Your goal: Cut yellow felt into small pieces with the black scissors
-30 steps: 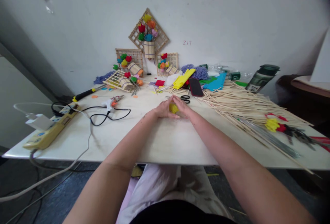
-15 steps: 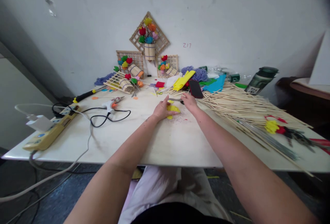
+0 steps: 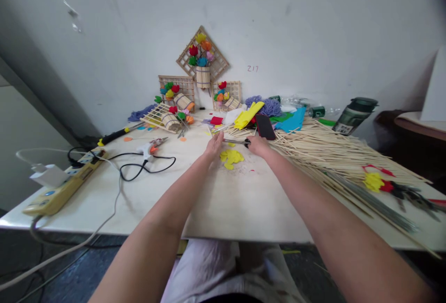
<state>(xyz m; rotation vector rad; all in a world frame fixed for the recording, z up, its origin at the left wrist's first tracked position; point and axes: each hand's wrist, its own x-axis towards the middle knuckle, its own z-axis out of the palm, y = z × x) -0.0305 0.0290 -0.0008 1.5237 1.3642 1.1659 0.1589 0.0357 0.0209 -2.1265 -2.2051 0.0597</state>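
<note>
Yellow felt pieces [image 3: 231, 157] lie flat on the white table [image 3: 223, 200] between my hands. My right hand [image 3: 258, 145] is closed over the black handles of a pair of scissors [image 3: 237, 141], whose blades point left along the table. My left hand [image 3: 214, 145] rests just left of the felt with fingers stretched forward, its fingertips close to the scissor tips; it holds nothing.
A big heap of thin wooden sticks [image 3: 324, 147] covers the right side. A black phone [image 3: 265, 127], coloured felt sheets [image 3: 292, 121] and stick-frame flower crafts [image 3: 202, 61] stand at the back. A glue gun [image 3: 150, 146] with cable and a power strip [image 3: 62, 184] lie left. A dark bottle [image 3: 353, 115] lies back right.
Both hands let go of the yellow felt they were pressing together. The felt now lies on the table. My right hand reached forward and closed on the scissors; the left slid forward too.
</note>
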